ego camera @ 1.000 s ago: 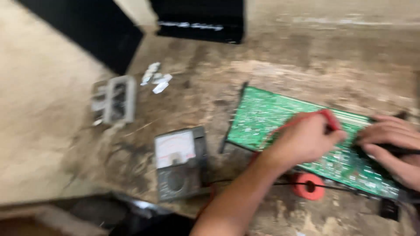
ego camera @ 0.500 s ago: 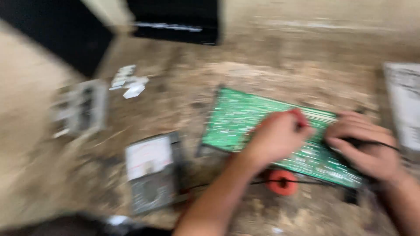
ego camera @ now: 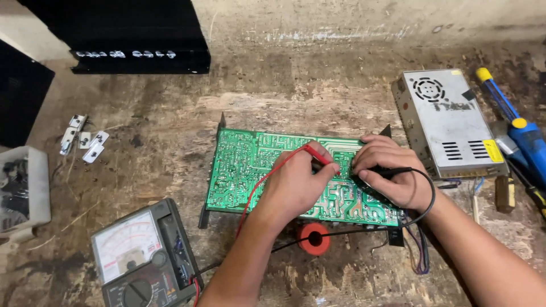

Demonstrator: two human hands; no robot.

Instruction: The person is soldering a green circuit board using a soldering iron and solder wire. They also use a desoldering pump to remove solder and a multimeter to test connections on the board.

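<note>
Our left hand (ego camera: 296, 185) pinches the red probe (ego camera: 318, 154), right hand (ego camera: 389, 170) grips the black probe (ego camera: 392, 170); both tips meet mid-right on the green board (ego camera: 244, 170), which lies lengthwise left-to-right.

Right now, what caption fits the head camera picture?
Left hand presses red probe, right hand black probe, onto green circuit board.
</note>
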